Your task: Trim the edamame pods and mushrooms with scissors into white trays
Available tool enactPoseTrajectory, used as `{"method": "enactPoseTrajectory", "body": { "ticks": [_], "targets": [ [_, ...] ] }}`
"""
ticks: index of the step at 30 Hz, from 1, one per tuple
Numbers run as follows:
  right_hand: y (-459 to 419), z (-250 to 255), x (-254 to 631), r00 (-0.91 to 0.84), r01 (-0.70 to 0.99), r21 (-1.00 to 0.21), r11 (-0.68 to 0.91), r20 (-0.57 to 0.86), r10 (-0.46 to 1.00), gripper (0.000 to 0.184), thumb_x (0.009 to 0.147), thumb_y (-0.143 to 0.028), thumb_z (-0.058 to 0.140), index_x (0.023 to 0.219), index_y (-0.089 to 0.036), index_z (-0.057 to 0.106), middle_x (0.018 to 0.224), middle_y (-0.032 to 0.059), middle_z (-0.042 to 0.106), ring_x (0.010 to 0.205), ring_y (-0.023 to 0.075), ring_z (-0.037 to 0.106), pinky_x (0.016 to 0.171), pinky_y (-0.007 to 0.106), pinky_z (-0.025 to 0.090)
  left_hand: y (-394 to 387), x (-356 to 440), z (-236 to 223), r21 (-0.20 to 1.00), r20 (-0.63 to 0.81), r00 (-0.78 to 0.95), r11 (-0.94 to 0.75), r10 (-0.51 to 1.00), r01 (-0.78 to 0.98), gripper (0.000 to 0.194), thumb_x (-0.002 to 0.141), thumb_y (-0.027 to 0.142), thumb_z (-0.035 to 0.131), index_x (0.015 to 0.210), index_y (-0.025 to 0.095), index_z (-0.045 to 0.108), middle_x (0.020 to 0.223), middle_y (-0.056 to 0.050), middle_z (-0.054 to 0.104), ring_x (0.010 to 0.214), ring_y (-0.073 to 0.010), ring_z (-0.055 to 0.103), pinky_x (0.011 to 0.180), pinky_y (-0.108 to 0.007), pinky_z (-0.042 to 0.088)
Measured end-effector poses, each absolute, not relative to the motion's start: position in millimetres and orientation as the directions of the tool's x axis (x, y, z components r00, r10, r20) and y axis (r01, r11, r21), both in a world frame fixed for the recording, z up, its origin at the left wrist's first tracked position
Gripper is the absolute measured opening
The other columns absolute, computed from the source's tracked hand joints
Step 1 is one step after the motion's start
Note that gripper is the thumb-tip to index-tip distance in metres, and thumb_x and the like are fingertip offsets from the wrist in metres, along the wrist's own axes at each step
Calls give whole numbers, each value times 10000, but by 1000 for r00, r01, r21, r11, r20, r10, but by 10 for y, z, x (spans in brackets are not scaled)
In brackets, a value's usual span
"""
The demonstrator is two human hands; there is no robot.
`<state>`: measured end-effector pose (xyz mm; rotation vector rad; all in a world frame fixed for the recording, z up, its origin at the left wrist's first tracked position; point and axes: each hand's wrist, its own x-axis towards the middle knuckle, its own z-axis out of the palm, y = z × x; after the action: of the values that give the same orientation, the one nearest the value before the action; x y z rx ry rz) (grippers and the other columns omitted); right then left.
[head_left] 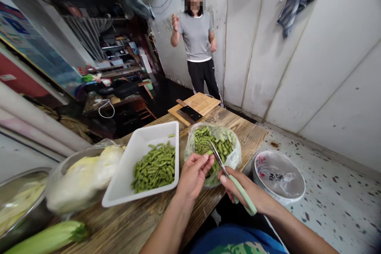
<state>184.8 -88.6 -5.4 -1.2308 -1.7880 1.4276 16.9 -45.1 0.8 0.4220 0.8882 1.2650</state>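
Note:
Between the thumb and fingers of my left hand (195, 172) is a green soybean pod (210, 152). My right hand (242, 184) grips scissors with pale green handles (242, 193), their blades pointing up and left beside the pod. Both hands are over the near side of a clear plastic bag (237, 154) full of green pods (220, 143). Just left of my left hand stands a white plastic tray (143, 137) with many pods heaped toward its right side. The bag and tray rest on a wooden table (119, 226).
A cutting board (205, 105) with a cleaver (190, 113) lies at the table's far end. Bagged cabbages (89, 174), a metal bowl (44, 174) and a green squash (50, 238) sit left. A lined bucket (279, 176) stands on the floor at right. Another person (198, 35) stands beyond the table.

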Motion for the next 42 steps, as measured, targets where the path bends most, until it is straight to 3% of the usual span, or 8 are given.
{"method": "enactPoseTrajectory", "body": {
  "ticks": [6, 17, 19, 22, 25, 27, 32, 42],
  "targets": [
    [-860, -50, 1830, -438, 358, -930, 85, -87, 895, 563, 947, -733, 345, 876, -193, 485, 619, -30, 509, 546, 116, 478, 535, 239, 398, -495, 186, -52, 741, -280, 18, 228, 960, -632, 405, 480, 233, 969, 555, 136, 584, 651, -7, 697, 669, -89, 669, 695, -178, 554],
    [-832, -129, 1803, -425, 410, -912, -15, -205, 881, 523, 933, -715, 404, 775, -217, 440, 511, -62, 443, 404, 103, 471, 396, 204, 335, -556, 121, -164, 878, -227, -59, 178, 972, -445, 431, 538, 359, 902, 576, 166, 517, 756, -21, 691, 710, -133, 652, 763, -296, 535],
    [-832, -138, 1813, -436, 386, -921, -58, -237, 868, 542, 920, -741, 397, 771, -221, 430, 501, -65, 448, 396, 110, 486, 393, 207, 348, -532, -40, -185, 949, -178, -123, 138, 976, -282, 381, 585, 376, 849, 598, 177, 524, 779, -33, 691, 710, -154, 651, 753, -321, 534],
    [-828, -115, 1859, -479, 317, -946, -70, -224, 849, 586, 903, -784, 362, 776, -216, 430, 548, -50, 493, 478, 118, 526, 495, 234, 436, -465, -409, -162, 972, 61, -328, 19, 943, 235, 187, 679, 323, 733, 697, 190, 603, 803, -55, 688, 765, -213, 650, 795, -380, 524],
    [-819, -106, 1924, -517, 232, -968, -99, -209, 830, 631, 878, -827, 326, 820, -209, 438, 596, -34, 523, 534, 128, 542, 577, 266, 475, -356, -688, -105, 667, 367, -335, 5, 868, 745, 147, 743, 245, 645, 861, 182, 708, 1034, -135, 700, 1052, -335, 617, 985, -515, 444],
    [-810, -122, 1957, -505, 189, -970, -152, -229, 832, 657, 852, -853, 331, 865, -206, 444, 591, -41, 515, 516, 130, 532, 550, 267, 465, -237, -696, -84, 488, 463, -197, -63, 864, 871, 174, 796, 228, 611, 896, 193, 749, 1214, -153, 667, 1206, -364, 546, 1071, -542, 374],
    [-787, -133, 1975, -475, 190, -962, -196, -265, 839, 666, 823, -862, 388, 868, -202, 461, 590, -48, 509, 490, 120, 513, 518, 262, 451, 244, -240, -145, 480, 218, 264, -339, 939, 809, 276, 921, 180, 496, 897, 230, 766, 1053, -93, 751, 1033, -249, 664, 992, -371, 458],
    [-769, -90, 1973, -441, 214, -957, -197, -274, 854, 637, 805, -854, 426, 774, -217, 425, 582, -52, 497, 477, 111, 506, 500, 255, 446, 613, -61, -139, 433, -17, 268, -235, 963, 870, 67, 727, 136, 712, 700, 190, 683, 770, -83, 713, 757, -237, 650, 715, -305, 452]
  ]
}}
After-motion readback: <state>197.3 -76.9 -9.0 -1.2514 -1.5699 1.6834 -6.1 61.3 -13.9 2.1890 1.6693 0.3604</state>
